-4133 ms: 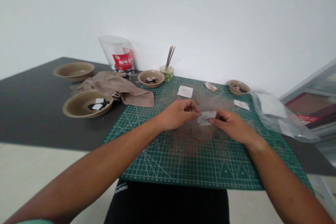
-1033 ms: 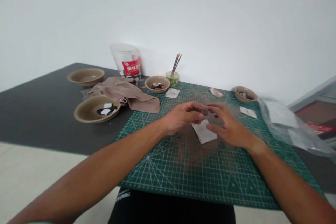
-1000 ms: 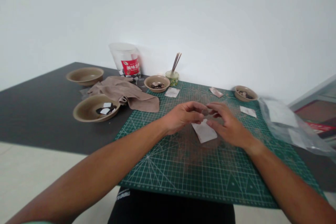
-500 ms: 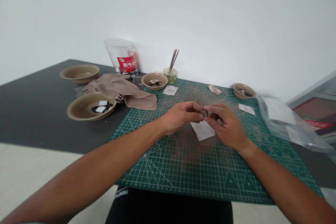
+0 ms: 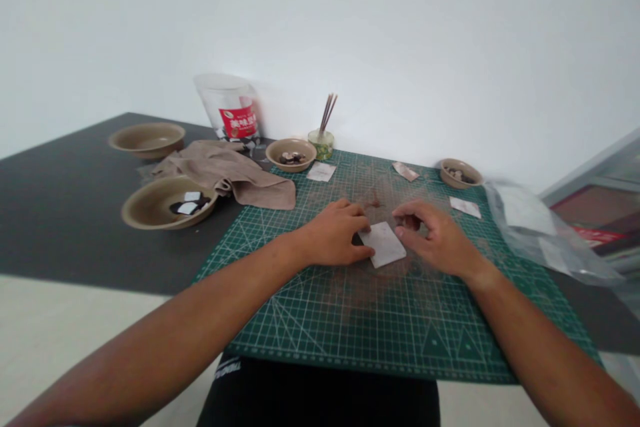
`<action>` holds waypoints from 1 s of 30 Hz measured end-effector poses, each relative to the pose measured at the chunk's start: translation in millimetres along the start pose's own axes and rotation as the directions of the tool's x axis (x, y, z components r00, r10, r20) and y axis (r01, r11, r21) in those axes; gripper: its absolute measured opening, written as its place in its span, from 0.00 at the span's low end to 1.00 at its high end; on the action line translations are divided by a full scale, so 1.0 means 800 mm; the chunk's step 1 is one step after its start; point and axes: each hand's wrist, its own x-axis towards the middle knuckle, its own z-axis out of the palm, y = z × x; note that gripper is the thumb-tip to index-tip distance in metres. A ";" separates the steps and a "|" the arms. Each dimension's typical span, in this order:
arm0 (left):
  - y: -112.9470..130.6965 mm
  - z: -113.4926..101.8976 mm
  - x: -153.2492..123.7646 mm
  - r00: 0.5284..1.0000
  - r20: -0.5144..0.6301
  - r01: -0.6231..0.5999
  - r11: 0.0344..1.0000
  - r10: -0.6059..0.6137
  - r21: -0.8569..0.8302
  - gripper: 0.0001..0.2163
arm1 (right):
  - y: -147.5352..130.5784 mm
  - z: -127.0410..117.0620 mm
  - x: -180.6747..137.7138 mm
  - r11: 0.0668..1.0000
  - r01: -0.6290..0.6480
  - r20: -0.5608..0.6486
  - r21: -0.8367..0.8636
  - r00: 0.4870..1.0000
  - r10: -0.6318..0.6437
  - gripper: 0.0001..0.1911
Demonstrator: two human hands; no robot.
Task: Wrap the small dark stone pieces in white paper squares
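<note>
On the green cutting mat (image 5: 305, 320) lies a small white square sheet (image 5: 386, 247), with brownish dust around it. My left hand (image 5: 337, 233) rests at the sheet's left edge. Its thumb and fingertips are spread apart and touch the edge. Just right of the sheet, my right hand (image 5: 433, 237) is closed in a pinch on a small dark piece (image 5: 399, 221), mostly covered by the fingers. A smear of reddish-brown dust (image 5: 374, 201) shows on the mat beyond the sheet.
At left are an empty-looking bowl (image 5: 147, 139), a bowl of black and white pieces (image 5: 145, 210), a brown cloth (image 5: 250, 180) and a clear jar (image 5: 220, 97). Small bowls (image 5: 291, 147) (image 5: 460, 173), a reed diffuser (image 5: 321, 143), paper scraps (image 5: 321, 171) and a plastic bag (image 5: 530, 233) surround the mat.
My hands have come apart. The left moved down to the sheet's left edge, while the right kept the small dark piece and stayed on the right side.
</note>
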 end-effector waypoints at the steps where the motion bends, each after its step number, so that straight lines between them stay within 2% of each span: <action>1: 0.001 0.000 -0.001 1.000 0.006 -0.014 0.999 0.014 0.044 0.16 | -0.001 0.000 0.000 1.000 0.005 0.045 -0.017 0.999 -0.004 0.10; 7: 0.012 -0.002 -0.004 0.997 0.056 -0.071 0.983 0.062 0.171 0.17 | -0.005 0.007 0.000 0.996 -0.031 0.233 -0.082 0.971 0.050 0.11; 11: 0.019 -0.002 -0.005 0.995 0.067 -0.090 0.975 0.077 0.203 0.15 | -0.002 0.010 0.000 0.988 -0.004 0.297 -0.153 0.954 0.050 0.10; 15: 0.024 -0.007 -0.003 0.995 0.089 -0.071 0.980 0.055 0.188 0.12 | -0.002 0.010 0.001 0.984 0.054 0.364 -0.170 0.931 0.012 0.08; 18: 0.020 -0.014 -0.003 0.994 0.100 -0.051 0.994 0.042 0.093 0.07 | -0.003 0.010 0.002 0.981 0.103 0.411 -0.164 0.911 -0.027 0.07; 21: 0.011 -0.019 -0.005 0.990 0.127 -0.064 0.998 0.060 0.029 0.12 | -0.002 0.011 0.001 0.981 0.110 0.424 -0.157 0.905 -0.034 0.09; 26: -0.001 -0.018 -0.008 0.984 0.171 -0.065 0.997 0.057 0.043 0.15 | -0.002 0.015 -0.002 0.987 0.102 0.412 -0.121 0.910 -0.043 0.14; 30: -0.002 -0.011 -0.007 0.985 0.170 -0.052 0.997 0.041 0.060 0.16 | -0.005 0.018 -0.002 0.989 0.085 0.413 -0.124 0.910 -0.026 0.12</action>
